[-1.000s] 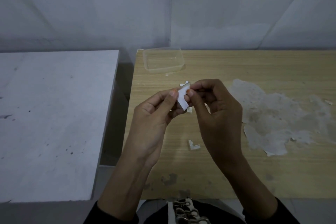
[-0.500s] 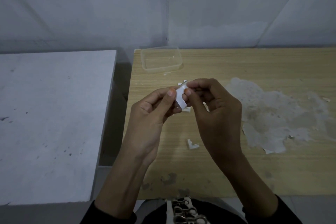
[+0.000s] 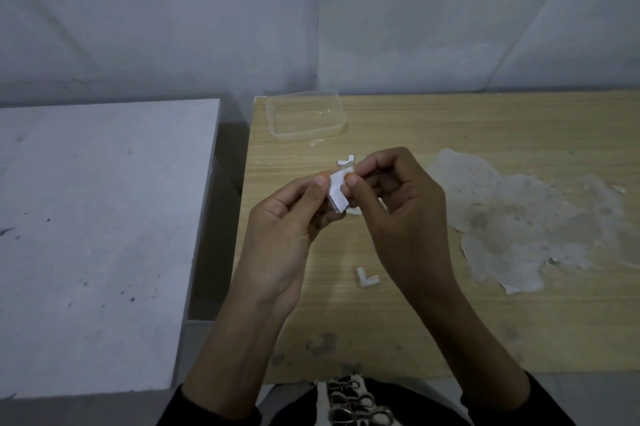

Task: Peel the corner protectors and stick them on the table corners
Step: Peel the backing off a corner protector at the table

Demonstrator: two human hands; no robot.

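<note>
I have the wooden table [image 3: 450, 321] across the right of my view; a white table [image 3: 104, 218] stands just beside it on the left; a clear tub [image 3: 304, 117] sits at the far edge, out of the working space; the left hand [image 3: 287, 228] pinches the corner protector [image 3: 336, 192] above the tabletop to steady it; the right hand [image 3: 398, 211] pinches its upper edge, I judge to lift the backing; loose protectors [image 3: 366, 277] lie on the wood below, within easy reach.

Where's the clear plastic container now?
Head view: the clear plastic container sits at the far left corner of the wooden table, just beyond a loose corner protector.
</note>
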